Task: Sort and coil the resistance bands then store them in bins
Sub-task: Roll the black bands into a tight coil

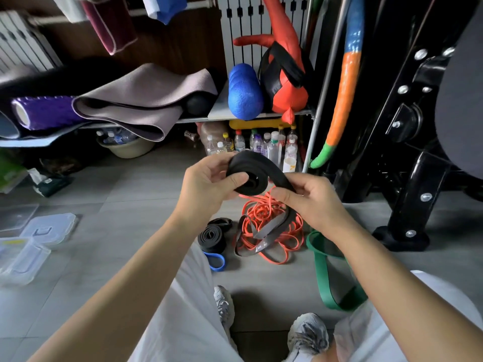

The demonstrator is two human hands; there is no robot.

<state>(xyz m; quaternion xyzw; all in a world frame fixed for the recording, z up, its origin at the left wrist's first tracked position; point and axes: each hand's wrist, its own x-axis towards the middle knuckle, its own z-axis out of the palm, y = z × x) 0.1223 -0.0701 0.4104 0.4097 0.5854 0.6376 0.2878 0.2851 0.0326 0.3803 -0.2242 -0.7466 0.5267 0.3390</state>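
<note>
A black resistance band (257, 168) is held above the floor, mostly wound into a coil. My left hand (209, 181) grips the coil, thumb pressed on its face. My right hand (311, 198) pinches the band's loose tail, which hangs down to the floor. On the floor below lie a tangle of orange bands (269, 218), a grey band (271, 228) across them, a coiled black band (211, 237), a small blue band (217, 261) and a green band (329, 278). Clear plastic bins (28, 246) sit at the left.
A rack (261, 116) ahead carries mats, a purple roller, a blue foam roller and a red bag. Bottles (261, 145) stand beneath it. A black machine frame (407, 178) rises at the right. My legs and shoes (305, 333) fill the bottom.
</note>
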